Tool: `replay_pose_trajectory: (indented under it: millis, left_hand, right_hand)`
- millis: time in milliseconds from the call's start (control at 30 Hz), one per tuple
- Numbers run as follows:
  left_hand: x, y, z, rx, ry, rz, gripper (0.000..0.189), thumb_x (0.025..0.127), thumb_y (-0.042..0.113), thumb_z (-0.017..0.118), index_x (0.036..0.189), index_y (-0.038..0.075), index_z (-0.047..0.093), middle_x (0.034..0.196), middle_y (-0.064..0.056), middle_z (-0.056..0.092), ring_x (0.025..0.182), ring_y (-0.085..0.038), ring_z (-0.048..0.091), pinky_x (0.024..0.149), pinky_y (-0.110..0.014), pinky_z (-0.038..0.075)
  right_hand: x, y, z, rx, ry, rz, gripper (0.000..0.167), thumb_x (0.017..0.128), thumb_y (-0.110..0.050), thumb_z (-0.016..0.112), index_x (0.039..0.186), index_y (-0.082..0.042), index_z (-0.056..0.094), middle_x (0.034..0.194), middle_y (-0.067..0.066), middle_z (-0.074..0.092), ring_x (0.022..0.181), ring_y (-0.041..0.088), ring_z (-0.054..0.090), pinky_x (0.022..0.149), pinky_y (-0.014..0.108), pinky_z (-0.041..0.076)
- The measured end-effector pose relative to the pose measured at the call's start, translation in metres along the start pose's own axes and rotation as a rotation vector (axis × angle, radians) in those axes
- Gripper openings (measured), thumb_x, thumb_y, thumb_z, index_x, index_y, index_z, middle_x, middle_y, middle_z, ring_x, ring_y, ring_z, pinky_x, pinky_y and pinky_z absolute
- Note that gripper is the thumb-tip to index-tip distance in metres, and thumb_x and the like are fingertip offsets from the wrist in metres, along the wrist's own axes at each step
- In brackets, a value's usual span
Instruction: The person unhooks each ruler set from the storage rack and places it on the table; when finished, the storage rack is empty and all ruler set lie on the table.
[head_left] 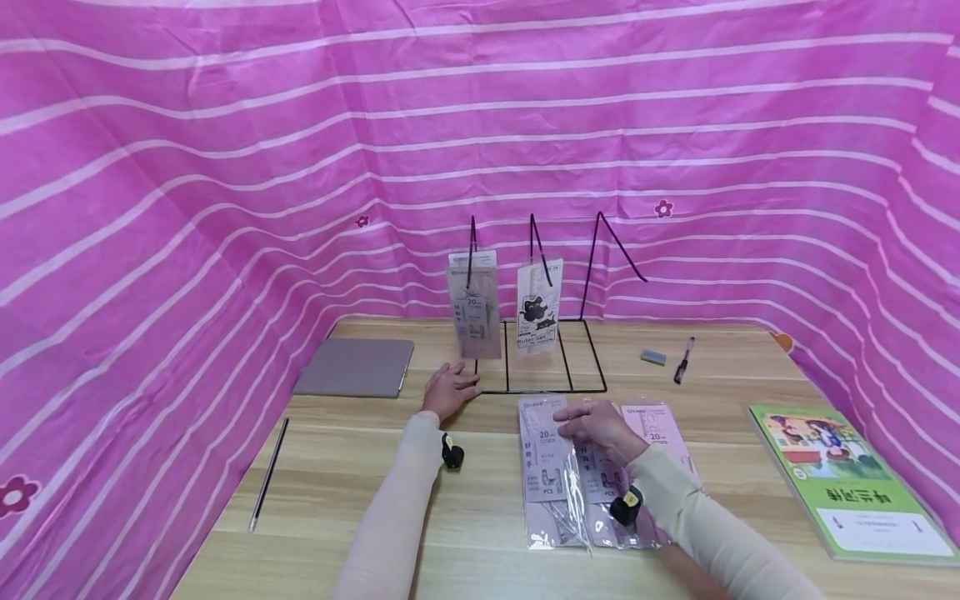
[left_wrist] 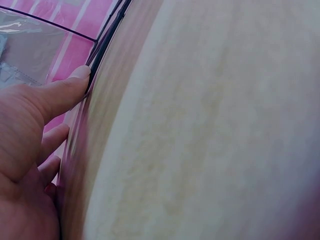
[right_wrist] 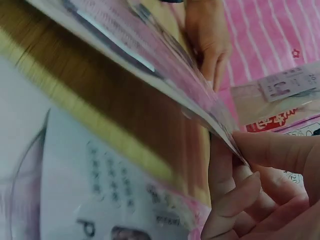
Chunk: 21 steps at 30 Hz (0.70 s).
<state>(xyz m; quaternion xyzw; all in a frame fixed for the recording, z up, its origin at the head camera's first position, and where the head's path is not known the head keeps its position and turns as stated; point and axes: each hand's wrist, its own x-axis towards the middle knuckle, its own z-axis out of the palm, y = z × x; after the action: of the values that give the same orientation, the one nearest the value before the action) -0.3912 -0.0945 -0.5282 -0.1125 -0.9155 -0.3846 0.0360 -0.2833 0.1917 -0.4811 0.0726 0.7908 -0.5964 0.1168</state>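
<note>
right grip (head_left: pixel 602 429) — pinching "20" packet (head_left: pixel 542 467) | left grip (head_left: pixel 450 390) — relaxed, touching rack (head_left: pixel 543 392) | "Ruler set" pack (head_left: pixel 537 310)

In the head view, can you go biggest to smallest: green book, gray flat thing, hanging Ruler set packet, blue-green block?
1. Green book
2. Gray flat thing
3. Hanging Ruler set packet
4. Blue-green block

Being nearer may make the book look bigger.

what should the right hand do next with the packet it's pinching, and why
Probably lift the packet toward the right hook. The right hand has its edge pinched, that hook looks bare while its two neighbours carry packaged items, and the left hand touches the base of the wire rack, which might help steady it.
</note>
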Motion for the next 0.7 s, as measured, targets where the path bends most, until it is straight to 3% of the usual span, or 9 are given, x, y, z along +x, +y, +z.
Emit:
replay_pose_trajectory:
  millis: [233, 433, 600, 700]
  left_hand:
    - [0.001, 0.001, -0.001, 0.022, -0.001, 0.018, 0.034, 0.089, 0.029, 0.076, 0.119, 0.012, 0.074, 0.152, -0.017, 0.048, 0.148, -0.045, 0.03, 0.12, -0.063, 0.02]
    - [0.001, 0.002, -0.001, 0.037, -0.005, 0.015, 0.035, 0.09, 0.029, 0.075, 0.12, 0.012, 0.074, 0.152, -0.017, 0.047, 0.148, -0.044, 0.03, 0.12, -0.062, 0.02]
    - [0.0, 0.003, -0.001, 0.024, -0.006, 0.009, 0.034, 0.09, 0.029, 0.075, 0.12, 0.012, 0.074, 0.153, -0.016, 0.047, 0.148, -0.044, 0.029, 0.121, -0.061, 0.02]
    - [0.0, 0.001, 0.0, 0.013, -0.006, 0.003, 0.034, 0.09, 0.029, 0.075, 0.12, 0.012, 0.074, 0.153, -0.015, 0.047, 0.149, -0.043, 0.029, 0.121, -0.061, 0.019]
  right_hand:
    - [-0.003, 0.003, 0.003, -0.255, 0.047, -0.115, 0.026, 0.076, 0.002, 0.078, 0.102, -0.002, 0.078, 0.108, 0.015, 0.071, 0.076, 0.015, 0.068, 0.065, 0.026, 0.055]
    - [-0.004, 0.003, 0.004, -0.419, 0.041, -0.223, 0.022, 0.075, 0.002, 0.079, 0.097, -0.003, 0.078, 0.095, 0.011, 0.072, 0.077, 0.017, 0.066, 0.065, 0.027, 0.055]
    - [-0.004, 0.0, 0.002, -0.513, 0.034, -0.22, 0.022, 0.077, -0.004, 0.08, 0.098, -0.008, 0.08, 0.104, 0.012, 0.075, 0.089, 0.02, 0.068, 0.075, 0.033, 0.055]
    - [0.0, -0.007, -0.001, -0.518, 0.041, -0.186, 0.022, 0.082, -0.012, 0.08, 0.104, -0.011, 0.079, 0.108, 0.014, 0.074, 0.089, 0.021, 0.067, 0.072, 0.034, 0.055]
